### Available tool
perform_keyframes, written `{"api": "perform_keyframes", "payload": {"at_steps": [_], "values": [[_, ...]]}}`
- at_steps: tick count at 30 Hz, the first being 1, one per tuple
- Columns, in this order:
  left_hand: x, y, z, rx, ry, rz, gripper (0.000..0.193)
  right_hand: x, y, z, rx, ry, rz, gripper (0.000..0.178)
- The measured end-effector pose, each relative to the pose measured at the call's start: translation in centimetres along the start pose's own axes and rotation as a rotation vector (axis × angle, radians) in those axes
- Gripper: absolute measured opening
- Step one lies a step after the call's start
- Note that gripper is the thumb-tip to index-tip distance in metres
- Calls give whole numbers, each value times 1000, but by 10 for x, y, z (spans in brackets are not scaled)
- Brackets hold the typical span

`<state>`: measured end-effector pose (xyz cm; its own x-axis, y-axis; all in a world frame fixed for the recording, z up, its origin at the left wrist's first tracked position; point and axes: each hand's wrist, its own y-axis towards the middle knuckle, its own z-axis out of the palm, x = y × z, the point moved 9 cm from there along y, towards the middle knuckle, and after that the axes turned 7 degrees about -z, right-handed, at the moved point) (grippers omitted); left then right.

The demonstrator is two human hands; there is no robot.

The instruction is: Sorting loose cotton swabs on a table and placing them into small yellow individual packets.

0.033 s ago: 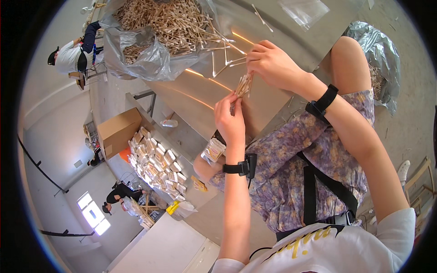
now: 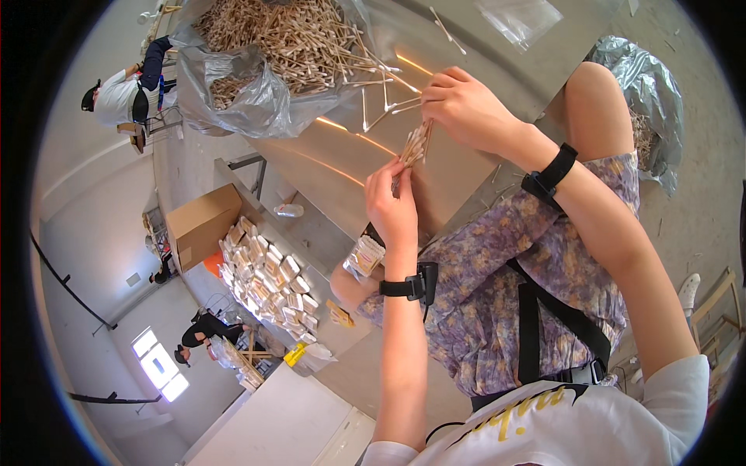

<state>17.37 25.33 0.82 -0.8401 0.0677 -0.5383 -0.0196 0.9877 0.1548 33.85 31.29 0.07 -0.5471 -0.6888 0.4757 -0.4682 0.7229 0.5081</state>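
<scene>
My left hand (image 2: 392,203) is closed around a small bundle of cotton swabs (image 2: 413,147), their tips fanning out beyond its fingers. Just above and to the right, my right hand (image 2: 466,107) is pinched, its fingertips at the upper end of a cotton swab (image 2: 427,146) that slants down beside the bundle. Palm and curled fingers hide part of what it grips. Several loose swabs (image 2: 383,93) lie on the shiny metal table (image 2: 458,159) left of my right hand. A large heap of swabs (image 2: 280,43) fills an opened grey plastic bag (image 2: 268,109) at the upper left.
A clear plastic sheet (image 2: 519,19) and stray swabs (image 2: 447,31) lie on the table's far part. Many small swab packs (image 2: 268,272) are piled beside a cardboard box (image 2: 203,225) at left. Another grey bag (image 2: 649,93) stands at right. People (image 2: 210,334) are farther left.
</scene>
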Motion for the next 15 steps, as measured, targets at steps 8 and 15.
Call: {"api": "perform_keyframes", "payload": {"at_steps": [8, 15], "values": [[13, -10, -16, -49, 40, 12, 9, -36, -4, -28, -57, -310, 250, 7], [8, -12, -7, 31, 1, -12, 15, 37, -5, 9, -83, 160, -98, 31]]}}
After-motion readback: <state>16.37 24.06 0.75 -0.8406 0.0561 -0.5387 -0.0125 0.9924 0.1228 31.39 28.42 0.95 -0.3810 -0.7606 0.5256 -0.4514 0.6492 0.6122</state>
